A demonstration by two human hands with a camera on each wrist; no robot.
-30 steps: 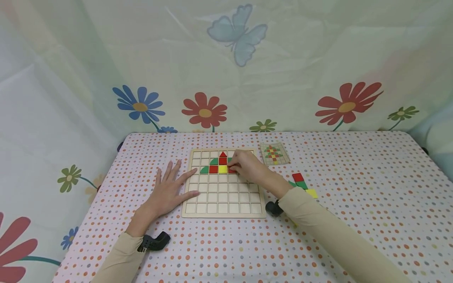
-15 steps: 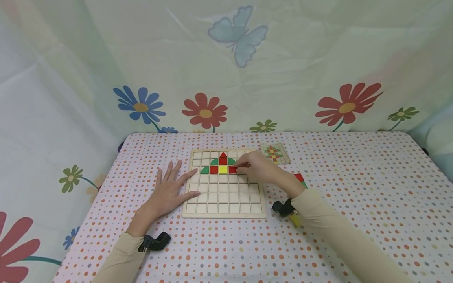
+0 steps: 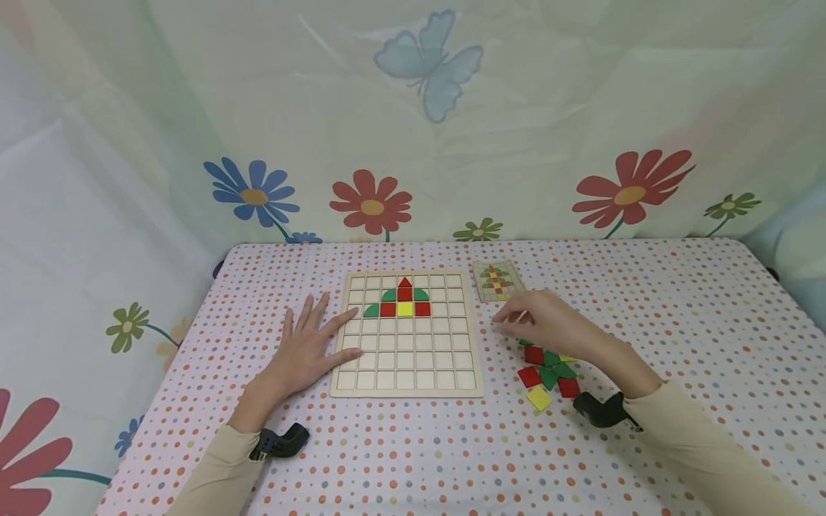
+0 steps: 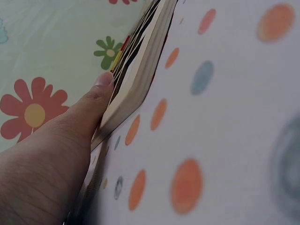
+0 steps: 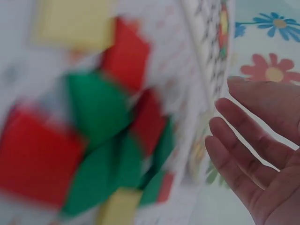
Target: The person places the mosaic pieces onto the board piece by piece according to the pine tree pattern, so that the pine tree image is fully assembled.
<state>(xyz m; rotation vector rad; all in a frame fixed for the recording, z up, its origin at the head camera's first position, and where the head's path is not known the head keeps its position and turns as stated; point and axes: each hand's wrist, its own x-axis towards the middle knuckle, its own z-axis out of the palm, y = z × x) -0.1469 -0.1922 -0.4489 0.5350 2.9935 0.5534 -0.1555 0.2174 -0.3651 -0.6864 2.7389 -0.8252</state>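
A: How does the left hand [image 3: 308,356] lie?
B: Flat, fingers spread, at the left side of the wooden board [image 3: 413,393]; the thumb and index finger reach over its left rim. It grips nothing.

A: And the right hand [image 3: 548,322]?
B: Raised to the right of the board, above the far end of the loose tiles [image 3: 548,376]. Its fingers are loosely bent, with nothing pinched between them.

A: How many tiles sit in the board?
B: Eight, all in the three far rows: one red triangle [image 3: 404,283], three red squares, one yellow square [image 3: 404,309] and three curved green pieces. Two greens flank the upper red square; the third lies at the left end of the row nearest the person.

A: And loose ones?
B: Two yellows, at least three reds and at least four greens, lying right of the board. The hand and the overlaps prevent an exact count.

A: Anything else?
B: One pattern card [image 3: 498,281], beyond the loose tiles, just right of the board's far corner. Everything lies on one spotted cloth [image 3: 400,459].
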